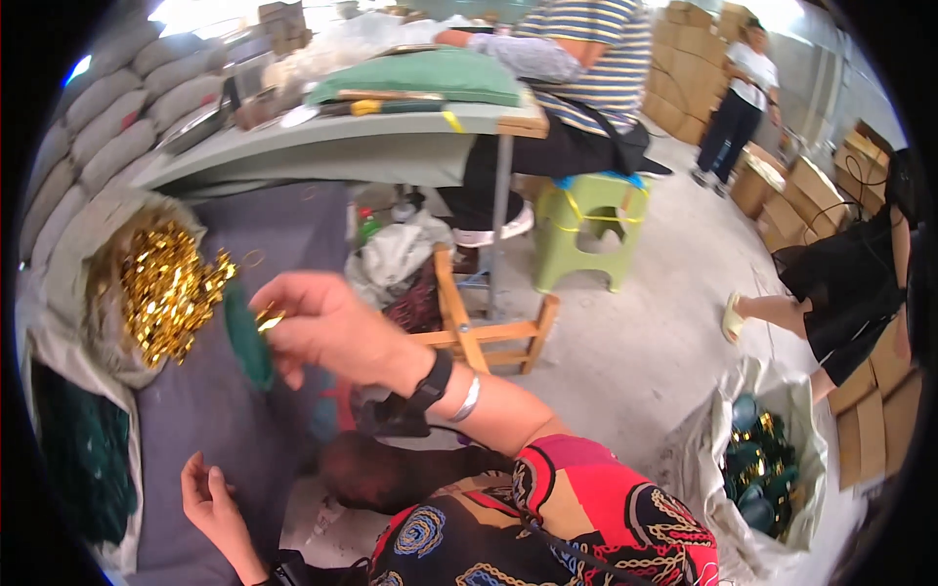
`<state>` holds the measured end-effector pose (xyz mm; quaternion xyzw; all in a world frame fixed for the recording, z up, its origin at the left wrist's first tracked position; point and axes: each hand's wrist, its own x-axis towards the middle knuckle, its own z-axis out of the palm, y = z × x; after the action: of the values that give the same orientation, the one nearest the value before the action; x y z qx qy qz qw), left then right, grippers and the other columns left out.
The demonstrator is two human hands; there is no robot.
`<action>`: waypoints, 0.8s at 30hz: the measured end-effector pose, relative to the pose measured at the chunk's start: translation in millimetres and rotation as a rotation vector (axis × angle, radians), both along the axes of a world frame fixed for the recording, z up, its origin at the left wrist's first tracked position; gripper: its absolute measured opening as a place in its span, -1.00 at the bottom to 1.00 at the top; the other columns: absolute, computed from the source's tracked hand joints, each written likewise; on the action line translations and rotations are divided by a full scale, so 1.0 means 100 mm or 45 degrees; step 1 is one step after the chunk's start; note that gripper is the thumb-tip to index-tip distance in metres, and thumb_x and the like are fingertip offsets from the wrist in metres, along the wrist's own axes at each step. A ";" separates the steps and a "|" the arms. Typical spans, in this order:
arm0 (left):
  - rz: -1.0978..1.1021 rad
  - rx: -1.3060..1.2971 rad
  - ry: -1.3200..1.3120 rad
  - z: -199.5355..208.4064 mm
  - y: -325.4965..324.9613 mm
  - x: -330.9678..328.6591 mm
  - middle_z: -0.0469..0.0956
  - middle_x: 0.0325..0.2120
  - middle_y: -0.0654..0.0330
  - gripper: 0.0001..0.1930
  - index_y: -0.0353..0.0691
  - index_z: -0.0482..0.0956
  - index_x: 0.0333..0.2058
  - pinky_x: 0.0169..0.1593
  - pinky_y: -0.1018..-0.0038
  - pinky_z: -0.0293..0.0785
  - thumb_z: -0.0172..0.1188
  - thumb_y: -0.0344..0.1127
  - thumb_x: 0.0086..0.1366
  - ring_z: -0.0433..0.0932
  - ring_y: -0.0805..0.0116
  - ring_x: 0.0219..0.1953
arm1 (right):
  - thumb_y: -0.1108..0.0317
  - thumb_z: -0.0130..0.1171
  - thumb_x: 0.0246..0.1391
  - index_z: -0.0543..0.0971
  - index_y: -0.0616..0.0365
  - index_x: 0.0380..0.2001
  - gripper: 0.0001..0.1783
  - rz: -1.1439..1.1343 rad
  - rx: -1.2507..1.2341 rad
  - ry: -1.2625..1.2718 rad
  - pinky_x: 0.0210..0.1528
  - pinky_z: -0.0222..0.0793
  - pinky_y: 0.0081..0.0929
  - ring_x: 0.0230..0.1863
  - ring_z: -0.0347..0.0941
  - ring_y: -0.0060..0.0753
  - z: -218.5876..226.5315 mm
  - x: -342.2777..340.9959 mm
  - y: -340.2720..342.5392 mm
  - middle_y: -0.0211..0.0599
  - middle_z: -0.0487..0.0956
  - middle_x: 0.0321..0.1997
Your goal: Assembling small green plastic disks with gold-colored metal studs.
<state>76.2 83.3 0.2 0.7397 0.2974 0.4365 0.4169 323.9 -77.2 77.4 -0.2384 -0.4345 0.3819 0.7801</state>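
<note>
Surroundings: a sack of small gold metal clips [166, 288] sits open at the left on a grey cloth-covered work surface [205, 410]. A pile of dark green pieces [83, 454] lies at the lower left beside it. A second open bag [767, 469] stands on the concrete floor at the right, filled with green items fitted with gold parts. Ahead, a grey table [332, 146] carries a green cushion-like bundle [420, 78] and tools. A person in a striped shirt [586, 59] sits at that table on a green plastic stool [586, 230]. A small wooden stool [484, 327] stands between the table and the wearer. Cardboard boxes [816, 190] line the right wall, with two other people near them.

Right hand [327, 327]: raised across the view, fingers pinched narrowly on a gold clip [269, 319] pressed against a dark green flat piece [249, 337], which hangs from the fingertips just beside the clip sack. The wrist carries a black band and a silver bangle.

Left hand [210, 503]: low at the bottom left, over the grey surface, fingers loosely spread and holding nothing visible.
</note>
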 end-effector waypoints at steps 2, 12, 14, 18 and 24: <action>0.138 0.155 0.008 -0.17 0.19 0.05 0.47 -0.38 0.25 -0.72 -0.34 0.47 -0.08 -0.58 0.72 0.20 0.06 -0.44 0.23 0.34 0.63 -0.55 | 0.54 0.10 0.04 0.44 0.25 -0.18 -0.76 0.000 0.166 0.018 -0.49 0.52 -0.51 -0.47 0.52 -0.53 0.17 0.20 -0.50 -0.31 0.54 -0.37; 0.033 -0.154 0.132 0.14 0.04 -0.03 0.49 -0.39 0.24 -0.77 -0.37 0.50 -0.16 -0.60 0.69 0.20 0.08 -0.45 0.21 0.33 0.63 -0.59 | 0.10 0.19 0.06 0.27 0.25 0.13 -0.33 0.347 1.105 -0.955 -0.33 0.50 -0.36 -0.36 0.52 -0.19 0.85 0.54 -1.41 0.05 0.49 -0.19; 0.225 -0.185 0.161 0.21 -0.10 -0.03 0.50 -0.41 0.24 -0.76 -0.37 0.51 -0.17 -0.53 0.66 0.31 0.11 -0.44 0.16 0.37 0.61 -0.55 | -0.17 0.15 0.03 0.39 0.41 -0.05 -0.24 0.080 0.894 -0.659 -0.45 0.46 -0.47 -0.42 0.52 -0.23 0.62 0.35 -1.12 0.08 0.51 -0.32; 0.151 -0.048 -0.034 0.19 -0.33 -0.34 0.51 -0.52 0.29 -0.84 -0.36 0.55 -0.27 -0.45 0.60 0.39 0.13 -0.51 0.14 0.43 0.58 -0.52 | 0.18 0.41 -0.16 0.45 0.38 -0.07 -0.36 0.275 0.500 -0.710 -0.34 0.47 -0.50 -0.39 0.54 -0.30 0.68 0.17 -0.41 -0.02 0.55 -0.34; 0.474 -0.046 0.106 0.28 -0.32 -0.83 0.58 -0.50 0.08 -0.83 -0.38 0.57 -0.30 -0.35 0.49 0.48 0.14 -0.47 0.11 0.56 0.38 -0.45 | 0.49 0.20 -0.06 0.52 0.35 -0.18 -0.68 0.036 -0.275 -1.007 -0.30 0.42 -0.59 -0.34 0.49 -0.54 0.53 0.16 0.95 -0.26 0.58 -0.34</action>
<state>-6.7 51.6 28.6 0.6818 0.4539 0.4695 0.3296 339.7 17.9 130.6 -0.4413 -0.6617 0.3149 0.5179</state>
